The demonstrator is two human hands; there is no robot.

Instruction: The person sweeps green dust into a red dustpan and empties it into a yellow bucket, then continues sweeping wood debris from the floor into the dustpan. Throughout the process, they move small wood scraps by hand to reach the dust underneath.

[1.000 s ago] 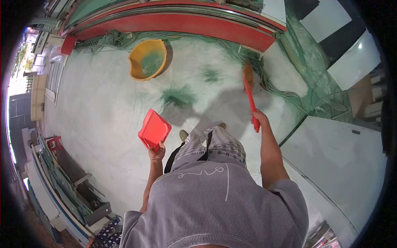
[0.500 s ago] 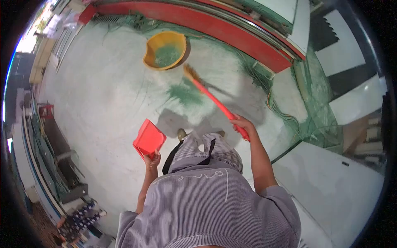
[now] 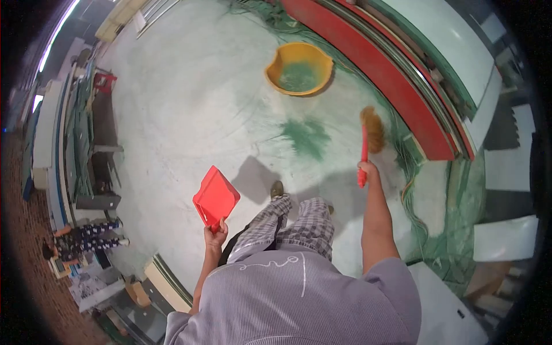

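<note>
My left hand (image 3: pixel 216 234) is closed round the short handle of a red dustpan (image 3: pixel 217 195), held above the floor to the left of my legs. With my right hand (image 3: pixel 368 169) I grip the red handle of a broom (image 3: pixel 374 130); its brown bristles point away from me, near the cables along the red machine base. A patch of green powder (image 3: pixel 306 138) lies on the pale floor ahead of my feet. Beyond it stands a yellow basin (image 3: pixel 299 69) with green powder inside.
A long red machine base (image 3: pixel 374 75) runs along the far right, with green-dusted cables (image 3: pixel 409 190) beside it. White panels (image 3: pixel 506 238) stand at the right. At the left are stacked sheets (image 3: pixel 75 144) and a person in dark patterned clothes (image 3: pixel 86 240).
My right hand has swung the broom rightward, away from the powder patch, and its bristles now show broadside. The view has turned, so the basin appears further right. The dustpan stays in my left hand.
</note>
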